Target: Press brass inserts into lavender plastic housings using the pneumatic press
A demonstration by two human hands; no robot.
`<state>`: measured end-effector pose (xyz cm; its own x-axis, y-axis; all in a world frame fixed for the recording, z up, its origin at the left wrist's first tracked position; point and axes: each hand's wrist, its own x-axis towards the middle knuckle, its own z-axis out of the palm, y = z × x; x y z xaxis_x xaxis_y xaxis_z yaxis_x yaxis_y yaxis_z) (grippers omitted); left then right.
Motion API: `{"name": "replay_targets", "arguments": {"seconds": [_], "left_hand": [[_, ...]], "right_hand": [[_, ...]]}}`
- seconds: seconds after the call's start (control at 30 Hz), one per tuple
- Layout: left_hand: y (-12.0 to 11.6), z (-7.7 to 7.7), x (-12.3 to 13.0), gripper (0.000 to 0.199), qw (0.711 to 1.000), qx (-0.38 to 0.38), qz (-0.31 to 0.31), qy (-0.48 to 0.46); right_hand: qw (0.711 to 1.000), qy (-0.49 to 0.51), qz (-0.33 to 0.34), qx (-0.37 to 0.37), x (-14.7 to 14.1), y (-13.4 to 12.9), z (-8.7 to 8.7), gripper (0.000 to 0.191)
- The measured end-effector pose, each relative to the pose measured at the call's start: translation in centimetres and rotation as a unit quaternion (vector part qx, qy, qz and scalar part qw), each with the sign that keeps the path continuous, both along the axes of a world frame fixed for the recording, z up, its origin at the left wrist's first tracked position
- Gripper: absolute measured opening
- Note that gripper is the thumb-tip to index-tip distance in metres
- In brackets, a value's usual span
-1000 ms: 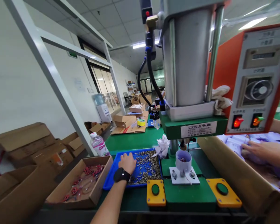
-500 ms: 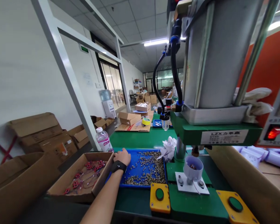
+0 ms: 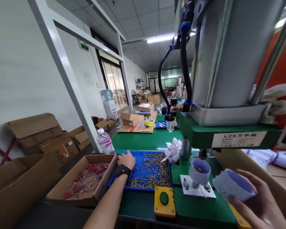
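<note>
Blue tray (image 3: pixel 113 179) is lying under the left hand (image 3: pixel 126 159), holding a loose heap of small brass-coloured parts (image 3: pixel 152 171) spread toward its far-right side. Just left of that hand, an open cardboard box (image 3: pixel 62 194) is holding red ring pieces with thin wires (image 3: pixel 89 176). Beyond the box, a clear plastic bottle (image 3: pixel 105 141) is standing upright. Right of the tray, a pale cup-shaped fixture (image 3: pixel 199 171) is sitting on the press base under the ram, a small dark part inside it. A yellow button box (image 3: pixel 164 202) is sitting near the front edge, between the two hands.

Green bench top (image 3: pixel 145 140) is running away from the hands; crumpled white rag (image 3: pixel 173 151) is lying beyond the tray. Stacked cartons are lining the wall far left.

Left hand is resting palm down, fingers curled, at the tray's near-left corner; whether it is pinching a part, cannot tell. Right hand (image 3: pixel 257 200) is gripping a pale cup-shaped shell (image 3: pixel 232 187), tilted, just right of the fixture.
</note>
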<state>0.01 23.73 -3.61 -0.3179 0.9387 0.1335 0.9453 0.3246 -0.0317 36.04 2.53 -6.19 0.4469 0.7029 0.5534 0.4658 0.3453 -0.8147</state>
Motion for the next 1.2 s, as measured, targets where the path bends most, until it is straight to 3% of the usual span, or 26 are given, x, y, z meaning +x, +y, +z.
{"name": "replay_targets", "arguments": {"seconds": [0.17, 0.3, 0.57, 0.67, 0.8, 0.9, 0.97, 1.1, 1.2], "left_hand": [[-0.1, 0.4, -0.2, 0.042, 1.000, -0.005, -0.016, -0.006], [0.9, 1.0, -0.6, 0.042, 0.999, -0.002, -0.028, -0.022], [0.8, 0.7, -0.2, 0.043, 0.999, 0.012, -0.010, -0.039], [0.3, 0.4, -0.4, 0.042, 0.999, 0.015, -0.015, -0.044], [0.1, 0.4, -0.5, 0.043, 0.998, 0.016, -0.033, -0.058], [-0.5, 0.6, 1.0, 0.040, 0.992, 0.012, -0.097, -0.083], [-1.4, 0.8, 3.0, 0.036, 0.976, -0.007, -0.188, -0.110], [-3.5, 0.6, 7.5, 0.022, 0.904, -0.091, -0.380, -0.171], [-3.7, 0.3, 10.0, 0.019, 0.887, -0.101, -0.409, -0.190]], "right_hand": [[0.985, 0.158, 0.062, 0.007, -2.5, 3.0, 3.8, 0.063], [0.969, 0.209, 0.118, 0.059, -2.9, 4.5, 4.9, 0.055], [0.979, 0.180, 0.093, 0.025, -3.8, 5.2, 4.2, 0.062], [0.988, 0.153, 0.021, 0.012, -3.6, 4.5, 3.3, 0.062], [0.988, 0.134, -0.074, -0.015, -1.9, 3.8, 0.7, 0.068], [0.991, 0.041, -0.106, -0.072, 0.6, 4.6, -1.4, 0.055], [0.983, -0.076, -0.091, -0.142, 2.4, 5.9, -2.2, 0.041], [0.953, -0.192, -0.066, -0.227, 4.8, 9.3, -2.2, 0.019], [0.943, -0.217, -0.045, -0.248, 5.3, 11.3, -2.3, 0.013]]}}
